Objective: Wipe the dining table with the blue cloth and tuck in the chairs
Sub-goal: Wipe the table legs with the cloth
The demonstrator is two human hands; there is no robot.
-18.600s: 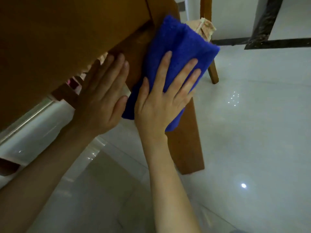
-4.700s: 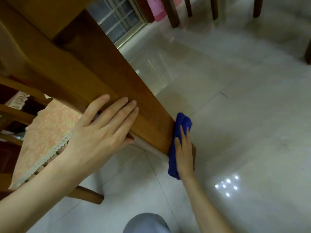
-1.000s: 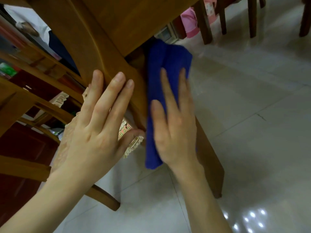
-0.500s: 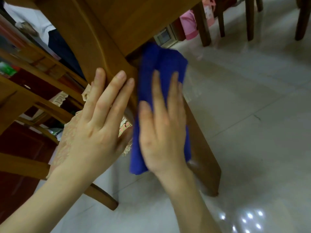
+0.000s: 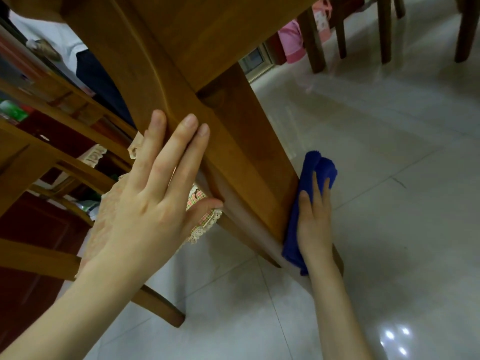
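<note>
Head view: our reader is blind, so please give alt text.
A right hand presses a folded blue cloth against the lower side of a wooden table leg, while the left hand rests flat higher up on it. A cushioned wooden chair stands behind, on pale floor tiles.

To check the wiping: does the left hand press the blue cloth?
No, the right hand presses the blue cloth against the table leg, while the left hand holds no cloth.

"Where's the camera looking from?"
"From the person's head, held low beside the table leg (image 5: pixel 249 162), facing forward and down."
"How close?"
"Very. It's one wide-angle view. The left hand (image 5: pixel 153 203) looms large, the right hand (image 5: pixel 314 216) sits just beyond it, and the floor (image 5: pixel 389 203) is behind both."
</note>
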